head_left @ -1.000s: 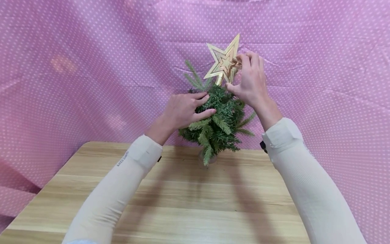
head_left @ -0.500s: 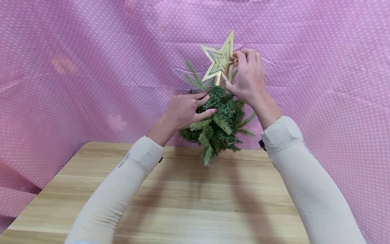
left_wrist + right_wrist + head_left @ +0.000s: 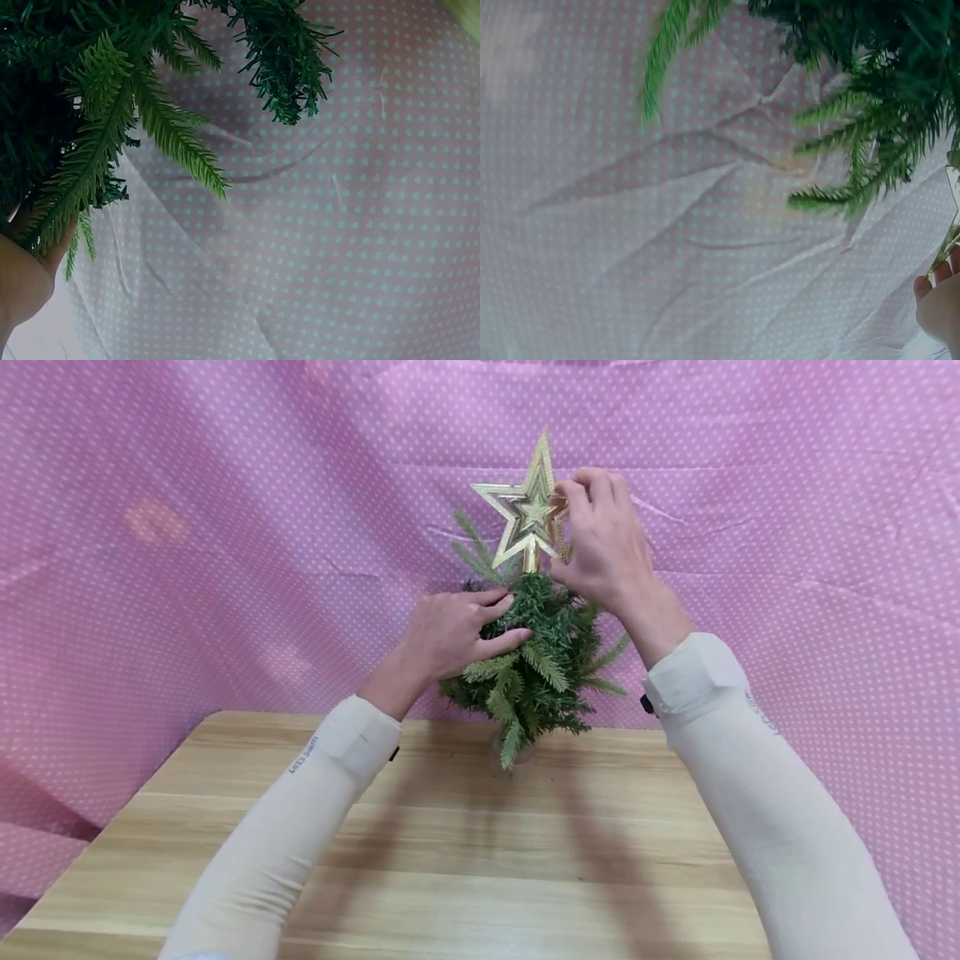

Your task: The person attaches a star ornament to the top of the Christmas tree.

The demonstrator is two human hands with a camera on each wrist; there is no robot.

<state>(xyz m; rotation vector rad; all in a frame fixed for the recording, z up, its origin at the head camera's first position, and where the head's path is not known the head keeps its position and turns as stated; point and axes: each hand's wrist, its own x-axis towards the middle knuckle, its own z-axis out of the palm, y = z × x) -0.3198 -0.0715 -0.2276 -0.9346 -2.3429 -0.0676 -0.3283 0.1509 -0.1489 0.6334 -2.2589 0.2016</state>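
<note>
A small green Christmas tree [image 3: 551, 681] stands near the table's back edge. On its tip sits a gold star topper [image 3: 534, 514], nearly upright, its stem going down into the top needles. My right hand [image 3: 606, 543] grips the star by its right side, fingers at the upper points and thumb low near the stem. My left hand [image 3: 453, 631] holds the upper tree from the left, thumb in front and fingertips partly hidden among the needles. In the right wrist view, only part of the star shows at the right edge, with fingers against it.
Pale wood table [image 3: 465, 877] stretches in front of the tree, with shadows of both arms on it. Pink dotted cloth [image 3: 300, 527] hangs close behind and at the sides. A clear round base [image 3: 513, 760] shows partly under the lowest branches.
My right hand has turned the star from a rightward tilt to nearly upright, moving slightly left with it. The left hand and the tree have stayed in place.
</note>
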